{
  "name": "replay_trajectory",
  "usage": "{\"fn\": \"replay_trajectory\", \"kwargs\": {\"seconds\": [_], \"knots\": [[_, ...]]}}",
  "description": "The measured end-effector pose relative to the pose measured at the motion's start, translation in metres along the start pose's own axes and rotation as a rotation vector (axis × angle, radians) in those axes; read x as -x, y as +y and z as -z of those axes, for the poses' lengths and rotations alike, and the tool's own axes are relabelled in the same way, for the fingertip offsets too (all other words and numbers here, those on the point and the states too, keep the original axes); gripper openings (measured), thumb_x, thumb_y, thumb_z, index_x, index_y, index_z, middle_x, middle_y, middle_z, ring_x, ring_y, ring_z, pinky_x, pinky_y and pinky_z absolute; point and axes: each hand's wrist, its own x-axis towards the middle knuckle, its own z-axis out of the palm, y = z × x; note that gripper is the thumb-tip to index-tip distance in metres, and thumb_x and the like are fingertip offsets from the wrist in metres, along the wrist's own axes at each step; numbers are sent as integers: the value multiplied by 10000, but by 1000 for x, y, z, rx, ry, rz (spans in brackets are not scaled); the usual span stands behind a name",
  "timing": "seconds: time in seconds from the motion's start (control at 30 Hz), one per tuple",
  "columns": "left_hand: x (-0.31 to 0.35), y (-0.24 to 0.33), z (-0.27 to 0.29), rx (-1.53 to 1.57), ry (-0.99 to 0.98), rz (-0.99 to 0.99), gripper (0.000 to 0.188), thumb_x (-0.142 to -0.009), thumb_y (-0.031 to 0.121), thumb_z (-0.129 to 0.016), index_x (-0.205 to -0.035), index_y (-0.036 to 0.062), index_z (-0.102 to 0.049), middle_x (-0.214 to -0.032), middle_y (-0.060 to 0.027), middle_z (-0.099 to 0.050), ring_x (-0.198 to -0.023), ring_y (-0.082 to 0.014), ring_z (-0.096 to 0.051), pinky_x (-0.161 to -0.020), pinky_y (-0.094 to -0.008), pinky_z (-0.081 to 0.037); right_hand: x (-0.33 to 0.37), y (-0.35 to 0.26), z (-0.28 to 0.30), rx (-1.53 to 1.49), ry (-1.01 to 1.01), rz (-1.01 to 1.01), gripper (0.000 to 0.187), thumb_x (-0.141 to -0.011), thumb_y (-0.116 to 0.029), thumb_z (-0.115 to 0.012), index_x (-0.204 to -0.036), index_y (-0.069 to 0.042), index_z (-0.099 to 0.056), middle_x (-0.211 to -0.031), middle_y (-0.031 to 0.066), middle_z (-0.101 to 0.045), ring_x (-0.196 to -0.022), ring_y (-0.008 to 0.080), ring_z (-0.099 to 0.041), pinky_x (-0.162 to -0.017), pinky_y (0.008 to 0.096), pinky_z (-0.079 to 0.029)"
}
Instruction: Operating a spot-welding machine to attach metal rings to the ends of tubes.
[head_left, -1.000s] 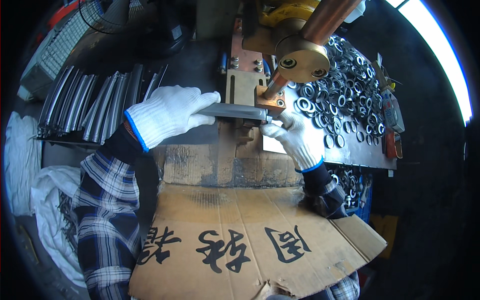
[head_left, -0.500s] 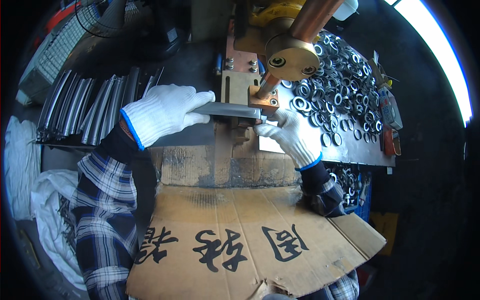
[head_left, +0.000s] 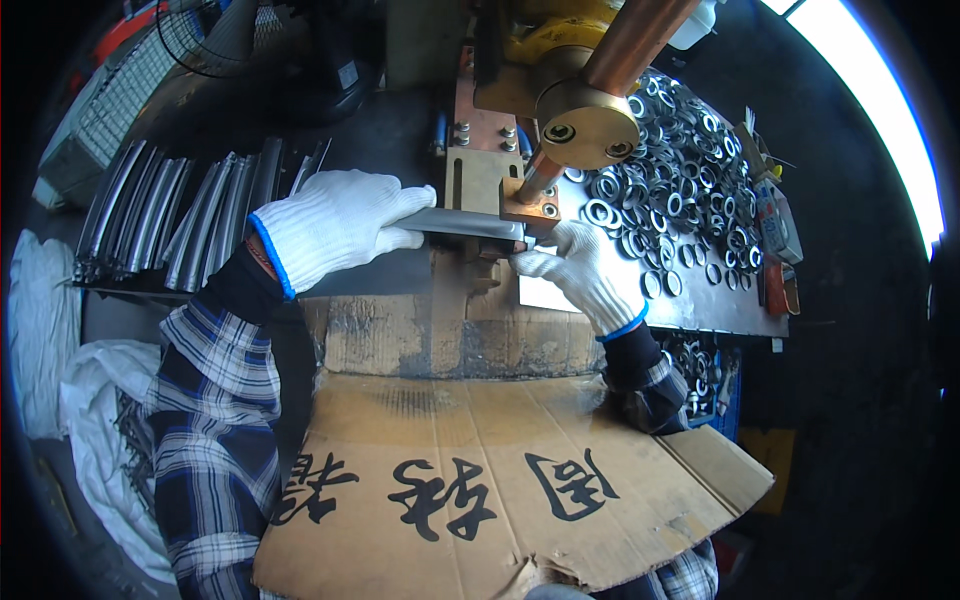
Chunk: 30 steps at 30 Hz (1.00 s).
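Strip of long, smooth grey metal [head_left: 465, 223] is lying roughly crosswise, its right end sitting at an orange-brown copper block [head_left: 531, 205]. Left hand [head_left: 338, 222], in a white knit glove, is gripping its left part between thumb and fingers. Right hand [head_left: 590, 275], gloved alike, is curling beside the right end; fingertips are partly hiding, so cannot tell whether it is pinching anything.

Handling (judged): strip is looking stiff, fairly light, possibly slippery; left part, clear of the block, is offering the best hold.

Containers: blue crate [head_left: 731, 398] is holding dark metal rings [head_left: 698, 370]; crumpled white sack [head_left: 92, 385] is showing thin dark pieces [head_left: 133, 430], kind unclear.
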Motion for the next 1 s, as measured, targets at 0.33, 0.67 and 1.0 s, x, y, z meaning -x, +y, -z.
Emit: {"fn": "replay_trajectory", "kwargs": {"seconds": [0.33, 0.67, 1.0], "knots": [[-3, -1, 0, -9, -12, -25, 444, -1103, 421, -717, -1457, 169, -620, -1013, -143, -744, -947, -379, -771, -852, -526, -617, 1, -6, -1, -8, 20, -37, 521, -798, -268, -1031, -665, -68, -568, -658, -3, -497, -642, 105, -473, -551, 344, -392], [-4, 1, 5, 16, -39, -33, 454, -1102, 409, -717, -1474, 166, -622, -1002, -154, -735, -953, -378, -765, -864, -518, -617, 1, 5, -2, -118, 49, -31, 646, -738, -280, -1093, -659, -81, -482, -681, -3, -439, -647, 107, -426, -543, 344, -356], [-3, -4, -3, 32, -14, -34, 472, -1098, 411, -721, -1487, 161, -629, -1005, -151, -731, -945, -374, -758, -863, -522, -609, 0, 5, -3, -192, 47, 8, 653, -728, -292, -1103, -659, -85, -488, -689, -6, -458, -648, 107, -440, -543, 350, -367]]}}
